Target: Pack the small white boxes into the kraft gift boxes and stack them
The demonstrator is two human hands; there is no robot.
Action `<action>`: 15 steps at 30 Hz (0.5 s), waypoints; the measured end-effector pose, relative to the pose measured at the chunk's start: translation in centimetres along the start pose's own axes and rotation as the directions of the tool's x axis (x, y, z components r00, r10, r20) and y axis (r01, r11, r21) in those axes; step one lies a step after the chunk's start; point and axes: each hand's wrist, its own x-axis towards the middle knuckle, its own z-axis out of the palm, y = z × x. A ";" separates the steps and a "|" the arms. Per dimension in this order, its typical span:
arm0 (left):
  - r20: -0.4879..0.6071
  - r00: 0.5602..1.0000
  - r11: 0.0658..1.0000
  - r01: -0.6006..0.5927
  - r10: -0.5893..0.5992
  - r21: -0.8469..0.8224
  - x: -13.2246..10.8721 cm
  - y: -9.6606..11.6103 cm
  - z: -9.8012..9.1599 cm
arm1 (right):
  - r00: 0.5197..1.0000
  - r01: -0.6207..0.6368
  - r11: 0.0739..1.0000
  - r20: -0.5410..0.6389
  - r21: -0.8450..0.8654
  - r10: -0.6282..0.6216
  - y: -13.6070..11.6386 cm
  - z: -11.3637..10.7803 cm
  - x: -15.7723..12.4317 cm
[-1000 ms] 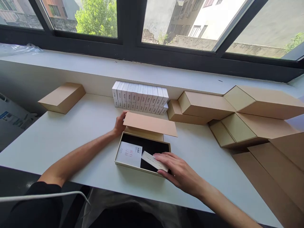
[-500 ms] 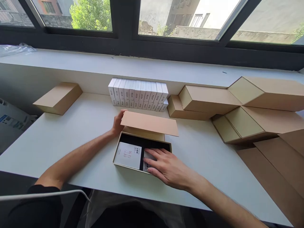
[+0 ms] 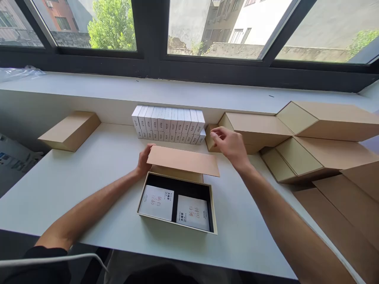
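Note:
A tan gift box (image 3: 174, 225) with a black inside sits near the table's front, its lid (image 3: 183, 159) tipped up behind it. Two white printed cartons lie in it: a left carton (image 3: 156, 202) and a right carton (image 3: 193, 212), with a dark gap between them. My left hand (image 3: 145, 159) grips the lid's left end, fingers partly hidden behind it. Raised past the lid's right end, my right hand (image 3: 231, 146) has its fingers curled together, and nothing shows in them. It is in front of the stacked tan boxes, right of the rows of small white cartons (image 3: 170, 124).
Closed tan boxes (image 3: 260, 128) are piled at the right, against the ledge and along the table's right side. A single tan box (image 3: 71, 130) lies at the far left. Behind the table runs a white ledge (image 3: 166, 88) below dark-framed windows. A white cable (image 3: 59, 258) hangs lower left.
My right hand has lifted off the right carton and moved up and away toward the back, uncovering that carton. My left hand stays at the lid. The view has tilted slightly.

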 end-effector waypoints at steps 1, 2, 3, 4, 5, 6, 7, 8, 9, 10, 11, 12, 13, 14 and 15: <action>0.000 1.000 1.000 -0.003 0.003 -0.005 0.0 0.1 0.0 | 0.997 -0.031 0.998 0.068 -0.063 0.035 0.6 0.9 1.8; 0.001 1.000 1.000 -0.007 0.007 -0.009 0.0 0.1 0.1 | 0.991 -0.045 0.992 0.120 -0.119 0.059 1.1 1.8 3.2; 0.002 1.000 1.000 -0.010 0.010 -0.012 0.0 0.1 0.1 | 0.987 -0.050 0.987 0.141 -0.155 0.073 1.5 2.7 4.3; 0.003 1.000 1.000 -0.014 0.014 -0.011 0.0 0.0 0.1 | 0.986 -0.053 0.983 0.148 -0.176 0.080 1.8 3.6 5.1; 0.003 1.000 1.000 -0.019 0.019 -0.009 0.0 -0.1 0.2 | 0.984 -0.057 0.979 0.157 -0.198 0.089 2.1 4.3 5.6; 0.003 1.000 1.000 -0.023 0.023 -0.006 0.1 -0.2 0.2 | 0.982 -0.060 0.974 0.163 -0.218 0.097 2.2 4.9 5.8; 0.005 1.000 1.000 -0.025 0.025 -0.003 0.1 -0.3 0.2 | 0.981 -0.064 0.970 0.164 -0.235 0.105 2.3 5.4 5.9; 0.004 1.000 1.000 -0.024 0.024 -0.001 0.1 -0.4 0.2 | 0.981 -0.068 0.966 0.161 -0.248 0.111 2.3 5.7 5.8; 0.006 1.000 1.000 -0.020 0.020 0.001 0.1 -0.5 0.2 | 0.981 -0.073 0.964 0.154 -0.257 0.115 2.3 5.8 5.7; 0.010 1.000 1.000 -0.016 0.016 0.003 0.1 -0.6 0.2 | 0.983 -0.076 0.962 0.143 -0.260 0.117 2.2 5.7 5.5; 0.014 1.000 1.000 -0.013 0.013 0.003 0.2 -0.6 0.2 | 0.985 -0.080 0.963 0.127 -0.258 0.116 2.2 5.5 5.3; 0.018 1.000 1.000 -0.013 0.013 0.002 0.2 -0.7 0.2 | 0.988 -0.083 0.965 0.106 -0.250 0.113 2.2 5.1 5.1; 0.022 1.000 1.000 -0.018 0.019 -0.003 0.2 -0.7 0.2 | 0.991 -0.086 0.968 0.081 -0.236 0.108 2.2 4.6 4.8; 0.027 0.999 1.000 -0.028 0.028 -0.011 0.1 -0.7 0.3 | 0.993 -0.090 0.972 0.052 -0.218 0.103 2.2 3.8 4.5; 0.030 0.999 0.999 -0.038 0.039 -0.019 0.1 -0.7 0.3 | 0.995 -0.093 0.976 0.025 -0.198 0.100 2.3 2.9 4.1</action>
